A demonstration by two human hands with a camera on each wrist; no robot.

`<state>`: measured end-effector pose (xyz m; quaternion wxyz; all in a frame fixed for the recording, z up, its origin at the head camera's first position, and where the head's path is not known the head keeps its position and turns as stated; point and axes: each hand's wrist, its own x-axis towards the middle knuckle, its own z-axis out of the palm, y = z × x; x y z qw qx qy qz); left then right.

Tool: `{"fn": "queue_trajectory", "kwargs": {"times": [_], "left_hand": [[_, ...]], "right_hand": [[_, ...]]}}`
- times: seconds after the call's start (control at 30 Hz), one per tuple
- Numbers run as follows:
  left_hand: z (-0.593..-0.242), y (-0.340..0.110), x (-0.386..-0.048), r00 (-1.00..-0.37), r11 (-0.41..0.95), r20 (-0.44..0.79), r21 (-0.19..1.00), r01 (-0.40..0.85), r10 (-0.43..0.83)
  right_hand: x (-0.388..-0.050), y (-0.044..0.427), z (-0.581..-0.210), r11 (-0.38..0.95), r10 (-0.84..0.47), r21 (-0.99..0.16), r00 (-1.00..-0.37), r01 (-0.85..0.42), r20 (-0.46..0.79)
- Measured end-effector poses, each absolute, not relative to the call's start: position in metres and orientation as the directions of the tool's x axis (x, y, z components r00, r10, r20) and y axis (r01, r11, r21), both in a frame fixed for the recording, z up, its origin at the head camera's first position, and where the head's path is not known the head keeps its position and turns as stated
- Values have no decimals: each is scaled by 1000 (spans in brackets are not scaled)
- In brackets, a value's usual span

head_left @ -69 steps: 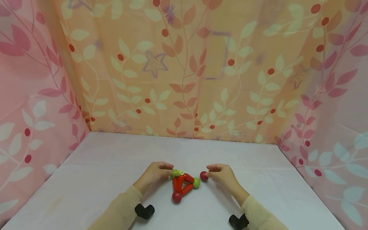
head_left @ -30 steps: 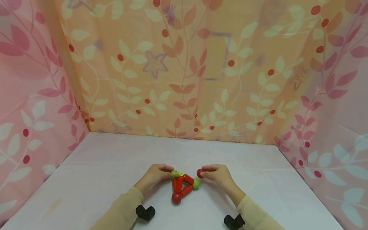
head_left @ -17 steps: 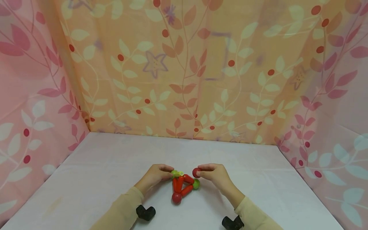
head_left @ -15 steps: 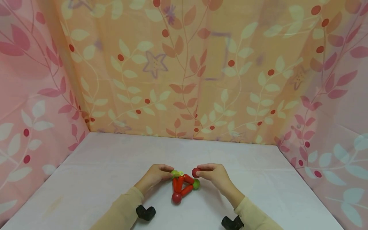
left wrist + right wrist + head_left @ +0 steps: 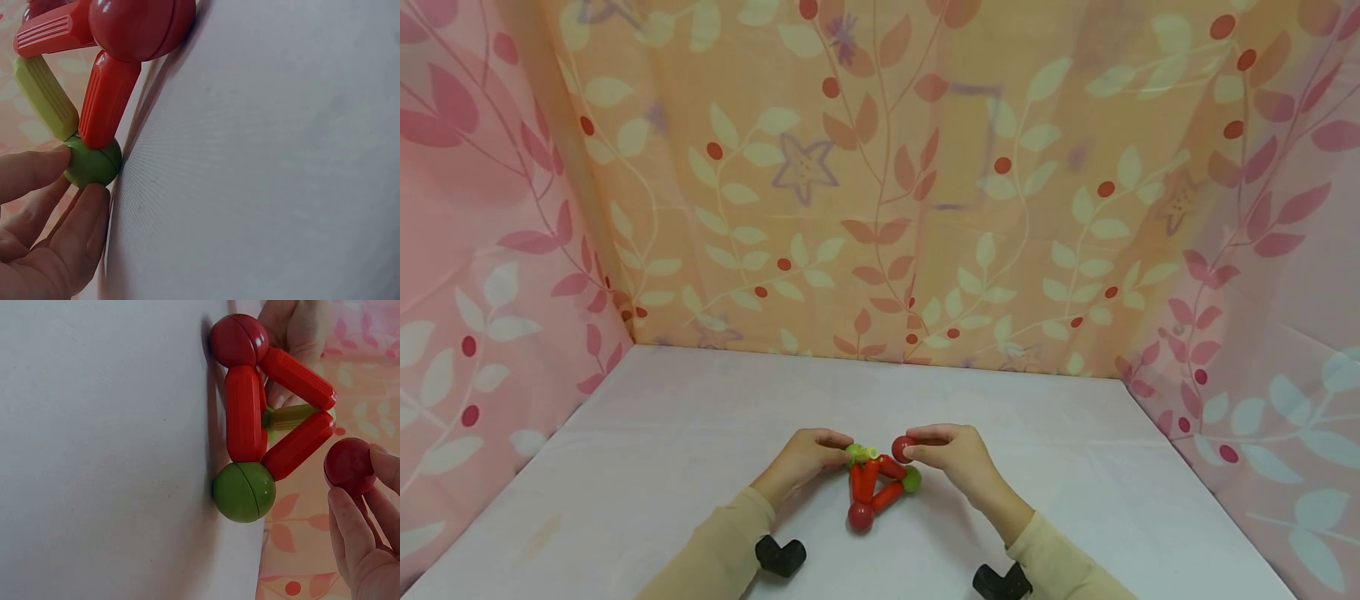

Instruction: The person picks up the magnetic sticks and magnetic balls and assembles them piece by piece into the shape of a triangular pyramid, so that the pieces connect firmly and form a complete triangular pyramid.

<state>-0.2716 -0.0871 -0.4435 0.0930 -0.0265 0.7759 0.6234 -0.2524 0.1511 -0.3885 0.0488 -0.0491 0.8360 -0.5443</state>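
Observation:
A toy frame of red rods, a yellow-green rod and balls stands on the table. Its base has a red ball at the front, a green ball at the right and another green ball at the left. The rods lean together at a raised tip. My left hand pinches the left green ball between thumb and fingers. My right hand holds a loose red ball in its fingertips, beside the raised rod ends; in the right wrist view a small gap shows between them.
The table has a white cover. Patterned cloth hangs behind it and at both sides. A black piece is worn at the left wrist, and a similar black piece at the right.
My right hand has carried the loose red ball leftward, from beyond the right green ball to near the frame's raised tip. My left hand has stayed at its green ball, almost still.

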Motion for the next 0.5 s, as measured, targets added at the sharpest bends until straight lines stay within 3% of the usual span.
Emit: {"fn": "queue_trajectory", "kwargs": {"times": [0.5], "left_hand": [[-441,-87,-269,-981,211,-183,963,-166,65]], "right_hand": [[-250,133,-378,357,-191,-933,-981,-45,-26]]}}
